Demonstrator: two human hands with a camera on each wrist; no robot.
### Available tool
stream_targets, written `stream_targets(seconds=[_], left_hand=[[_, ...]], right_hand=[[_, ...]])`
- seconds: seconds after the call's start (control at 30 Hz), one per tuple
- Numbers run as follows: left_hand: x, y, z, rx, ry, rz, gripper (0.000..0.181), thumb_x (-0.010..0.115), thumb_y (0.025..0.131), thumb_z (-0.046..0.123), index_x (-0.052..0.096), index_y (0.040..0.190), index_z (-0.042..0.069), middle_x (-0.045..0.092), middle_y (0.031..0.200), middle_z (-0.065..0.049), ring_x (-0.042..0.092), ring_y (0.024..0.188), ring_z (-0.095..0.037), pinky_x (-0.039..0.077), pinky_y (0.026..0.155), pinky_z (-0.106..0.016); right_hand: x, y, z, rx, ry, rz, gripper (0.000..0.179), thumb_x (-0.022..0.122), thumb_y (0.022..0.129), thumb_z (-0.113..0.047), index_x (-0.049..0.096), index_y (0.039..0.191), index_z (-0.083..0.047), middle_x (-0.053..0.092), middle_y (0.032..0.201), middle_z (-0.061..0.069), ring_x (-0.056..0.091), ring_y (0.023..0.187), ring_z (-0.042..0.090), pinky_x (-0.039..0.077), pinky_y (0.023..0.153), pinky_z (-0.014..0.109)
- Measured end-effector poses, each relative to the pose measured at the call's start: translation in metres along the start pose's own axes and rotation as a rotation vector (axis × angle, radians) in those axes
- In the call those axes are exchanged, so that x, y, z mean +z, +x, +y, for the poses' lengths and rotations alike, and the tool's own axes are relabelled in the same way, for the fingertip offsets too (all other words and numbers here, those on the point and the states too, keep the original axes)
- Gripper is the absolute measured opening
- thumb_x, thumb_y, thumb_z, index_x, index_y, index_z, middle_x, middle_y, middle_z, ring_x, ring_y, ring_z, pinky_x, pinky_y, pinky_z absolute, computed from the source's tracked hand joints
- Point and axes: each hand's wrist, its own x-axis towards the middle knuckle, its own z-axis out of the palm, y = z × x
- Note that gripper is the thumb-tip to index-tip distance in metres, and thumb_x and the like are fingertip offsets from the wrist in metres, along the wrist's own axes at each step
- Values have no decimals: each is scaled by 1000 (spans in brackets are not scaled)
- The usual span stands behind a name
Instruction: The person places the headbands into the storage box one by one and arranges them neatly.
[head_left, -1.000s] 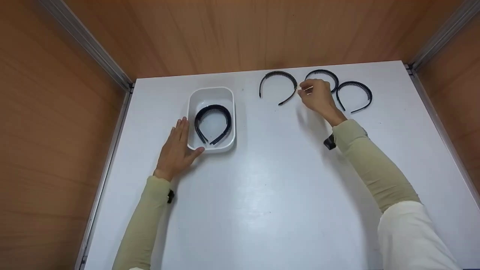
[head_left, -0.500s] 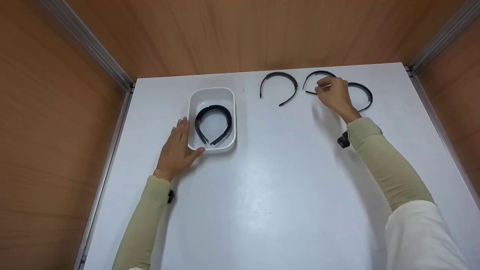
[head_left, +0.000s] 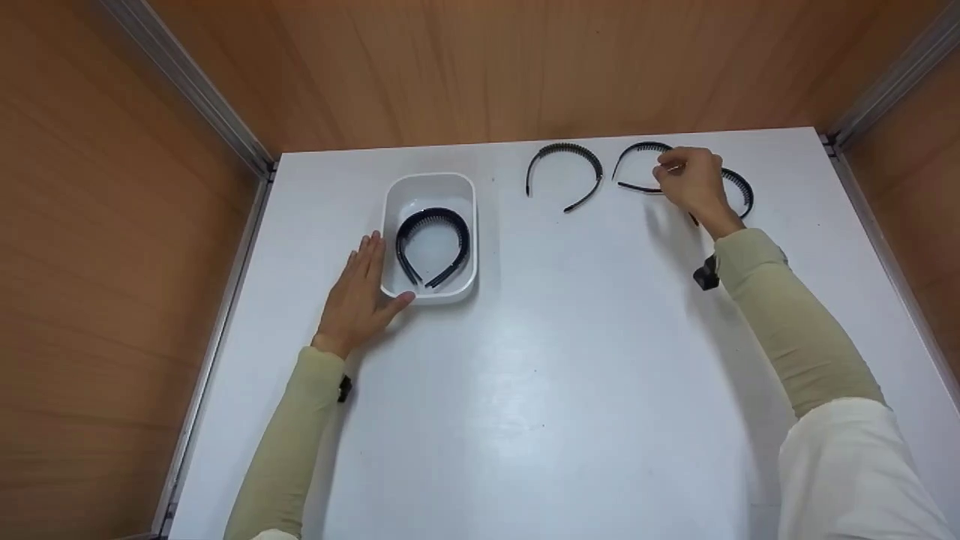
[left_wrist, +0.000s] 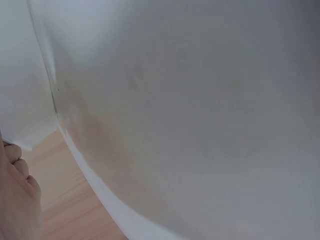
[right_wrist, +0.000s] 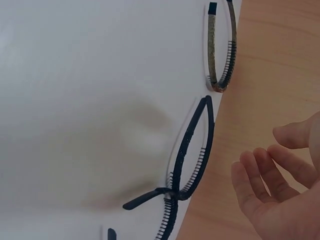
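Beside a white plastic tub (head_left: 470, 285), my left hand (head_left: 354, 304) lies with straight fingers along its left wall and the thumb at the front corner. Inside the tub rest black toothed headbands (head_left: 433, 217), stacked together. My right hand (head_left: 696, 184) hovers over two black headbands at the back right, partly covering the middle headband (head_left: 636, 188) and the rightmost headband (head_left: 746, 191). The right wrist view shows this hand (right_wrist: 280, 185) with loosely bent fingers, thumb apart and nothing held. A brownish-gold headband (right_wrist: 212, 50) lies farther along there.
The white table (head_left: 525, 420) is bordered by wood-look panels (head_left: 480, 75) at the back and sides. That brownish headband (head_left: 596, 169) lies between the tub and my right hand. The tub's white wall (left_wrist: 200, 125) fills most of the left wrist view.
My right hand has moved right, away from the brownish headband, to above the middle and rightmost black ones. My left hand stays at the tub.
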Motion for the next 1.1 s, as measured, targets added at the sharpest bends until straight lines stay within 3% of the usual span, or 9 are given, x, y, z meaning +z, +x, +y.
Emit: stream_targets(seconds=[0.17, 0.27, 0.53, 0.87, 1.1], left_hand=[[-2, 1, 1, -8, 2, -18, 106, 61, 100, 65, 12, 171, 3, 12, 180, -13, 8, 168, -28, 10, 138, -41], [-3, 0, 1, -4, -1, -18, 107, 62, 100, 64, 11, 171, 3, 12, 180, -13, 9, 168, -29, 10, 138, -41], [-1, 1, 0, -4, 2, -19, 107, 60, 100, 67, 11, 172, 4, 11, 180, -11, 9, 168, -28, 11, 138, -42], [0, 1, -1, -2, 3, -12, 111, 54, 99, 75, 11, 171, 3, 12, 180, -12, 10, 168, -30, 11, 138, -42], [1, 1, 0, 4, 6, -4, 109, 58, 100, 71, 12, 171, 3, 12, 180, -13, 10, 168, -30, 11, 138, -42]], right_hand=[[-12, 8, 14, 40, -27, 21, 34, 63, 104, -23, 76, 126, -1, 72, 122, 16, 66, 98, 13, 49, 71, 16], [-18, 14, 20, 86, -45, 20, 36, 62, 104, -26, 75, 127, -2, 72, 123, 15, 66, 102, 14, 49, 73, 17], [-41, 21, 35, 166, -75, -14, 45, 57, 106, -29, 69, 138, -2, 67, 129, 11, 53, 132, 31, 49, 85, 26], [-65, 16, 74, 252, -48, 49, 46, 59, 104, -31, 70, 137, 0, 64, 115, 1, 54, 105, 12, 49, 78, 22], [-75, 10, 96, 288, -34, 76, 47, 60, 102, -30, 70, 136, 2, 63, 106, -5, 52, 102, 8, 47, 82, 21]])
